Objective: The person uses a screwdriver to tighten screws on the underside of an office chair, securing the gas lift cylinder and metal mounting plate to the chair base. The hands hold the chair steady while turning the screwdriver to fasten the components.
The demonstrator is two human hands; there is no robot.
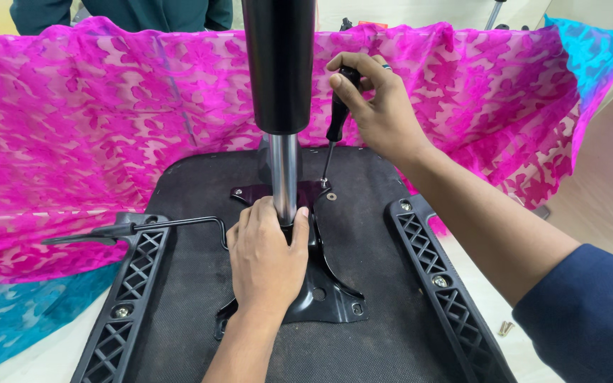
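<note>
Lever: a black adjustment lever (133, 228) jutted left, untouched.
Left hand: the left hand (269, 257) clasped the gas-lift column (284, 177), steadying the mounting plate (324, 287) on the upturned seat base (200, 269).
Right hand: the right hand (381, 106) gripped a screwdriver (335, 131), tip seated on a plate screw; best held vertical, pressed firmly.

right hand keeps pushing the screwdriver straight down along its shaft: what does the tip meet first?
The right hand holds the screwdriver tilted down-left. Its tip sits at a screw spot on the black mounting plate, beside the chrome cylinder. It likely meets that screw first; whether they already touch is unclear.
</note>
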